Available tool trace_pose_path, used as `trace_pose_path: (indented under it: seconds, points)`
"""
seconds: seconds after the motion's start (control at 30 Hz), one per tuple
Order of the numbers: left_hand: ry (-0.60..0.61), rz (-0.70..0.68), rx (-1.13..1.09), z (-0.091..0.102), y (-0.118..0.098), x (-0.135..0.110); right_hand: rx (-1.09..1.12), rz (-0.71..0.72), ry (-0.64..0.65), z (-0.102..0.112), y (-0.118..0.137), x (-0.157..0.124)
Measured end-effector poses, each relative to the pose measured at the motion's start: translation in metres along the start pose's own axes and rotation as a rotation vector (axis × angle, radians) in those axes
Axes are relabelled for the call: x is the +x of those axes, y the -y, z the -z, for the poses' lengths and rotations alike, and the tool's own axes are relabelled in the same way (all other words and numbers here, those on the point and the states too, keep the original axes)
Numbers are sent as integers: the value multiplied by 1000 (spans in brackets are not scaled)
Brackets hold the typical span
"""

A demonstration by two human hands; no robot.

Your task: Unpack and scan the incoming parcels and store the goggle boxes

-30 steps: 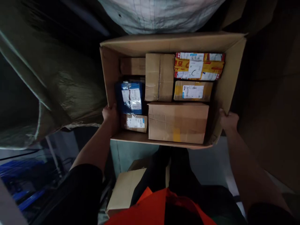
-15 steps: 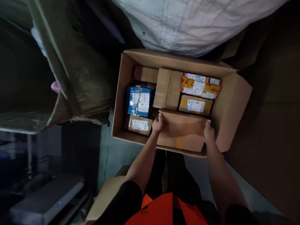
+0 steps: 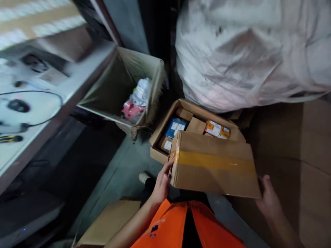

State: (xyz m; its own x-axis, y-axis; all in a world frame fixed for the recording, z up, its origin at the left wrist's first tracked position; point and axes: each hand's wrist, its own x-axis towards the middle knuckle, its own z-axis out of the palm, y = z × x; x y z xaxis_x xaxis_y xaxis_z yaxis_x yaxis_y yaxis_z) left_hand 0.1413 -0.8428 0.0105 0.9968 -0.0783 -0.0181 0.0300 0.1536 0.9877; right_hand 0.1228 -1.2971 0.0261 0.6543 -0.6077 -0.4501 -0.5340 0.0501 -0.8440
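I hold a brown cardboard parcel (image 3: 214, 165) with a yellow tape stripe across its top, lifted in front of my chest. My left hand (image 3: 161, 182) grips its left end and my right hand (image 3: 269, 198) grips its right end. Below and behind it on the floor lies the open cardboard carton (image 3: 159, 153). Inside show a blue parcel (image 3: 175, 126), a small brown parcel with a white label (image 3: 167, 144) and a red-and-yellow parcel (image 3: 217, 129).
A large white woven sack (image 3: 243, 51) bulges behind the carton. A sack-lined bin (image 3: 121, 82) with wrapped packets stands to the left. A white desk (image 3: 38, 100) with cables runs along the left. Another flat cardboard box (image 3: 111, 220) lies by my feet.
My hands let go of the carton's sides, took the large brown parcel at both ends and lifted it out. The carton now rests on the floor and my view has risen.
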Motion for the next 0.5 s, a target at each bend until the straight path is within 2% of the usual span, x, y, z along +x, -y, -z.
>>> trace_pose_path:
  seconds: [0.03,0.1,0.17,0.23,0.3,0.37,0.43,0.5]
  points:
    - [-14,-50,12,20,-20,-19,30,-1,18,-15,10,-19]
    - [-50,-155,76,68,-56,-58,-14,42,79,-63,22,-62]
    - [-120,-231,178,126,-89,-101,-180,146,165,-128,24,-111]
    - [-251,-251,294,194,-121,-152,-351,255,271,-206,21,-171]
    - [-460,-212,390,265,-148,-213,-420,329,475,-285,17,-243]
    - [-696,-142,451,329,-168,-284,-431,346,789,-359,13,-325]
    - [-916,-84,481,377,-181,-354,-455,337,1115,-423,10,-405]
    - [-1102,-54,486,408,-187,-414,-505,321,1343,-477,9,-473]
